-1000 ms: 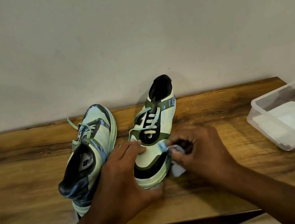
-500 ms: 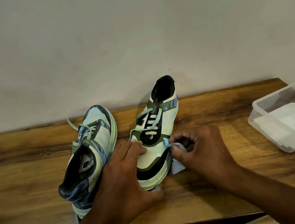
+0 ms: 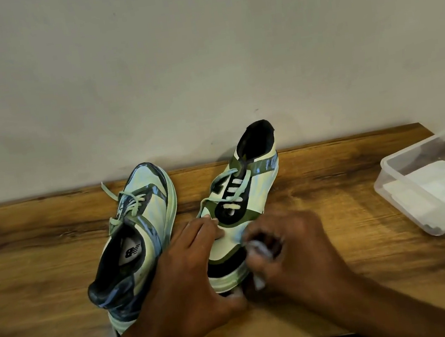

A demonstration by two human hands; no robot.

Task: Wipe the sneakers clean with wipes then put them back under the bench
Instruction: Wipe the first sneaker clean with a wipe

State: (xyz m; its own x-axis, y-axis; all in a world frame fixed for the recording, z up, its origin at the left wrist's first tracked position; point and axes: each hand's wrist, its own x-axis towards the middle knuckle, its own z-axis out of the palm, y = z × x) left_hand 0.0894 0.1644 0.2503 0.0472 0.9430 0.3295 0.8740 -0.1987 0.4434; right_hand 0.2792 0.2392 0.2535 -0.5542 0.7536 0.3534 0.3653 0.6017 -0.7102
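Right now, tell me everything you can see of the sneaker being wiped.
The right-hand sneaker is pale green with olive and black panels, pale laces and a thick light sole. It stands on the wooden bench, toe toward the person. The left hand steadies its toe; the right hand rubs a white wipe along its side.

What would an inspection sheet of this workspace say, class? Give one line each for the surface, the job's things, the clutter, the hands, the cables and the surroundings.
Surface: wooden bench top, grain visible.
Job's things: left sneaker stands toe to the wall; right sneaker lies heel to the wall; a wipe is at the right sneaker's toe; clear tub holds white wipes.
Clutter: nothing seen.
Hands: left hand rests on the right sneaker, steadying it; right hand grips the wipe against its side.
Cables: nothing seen.
Surroundings: plain pale wall behind the bench.
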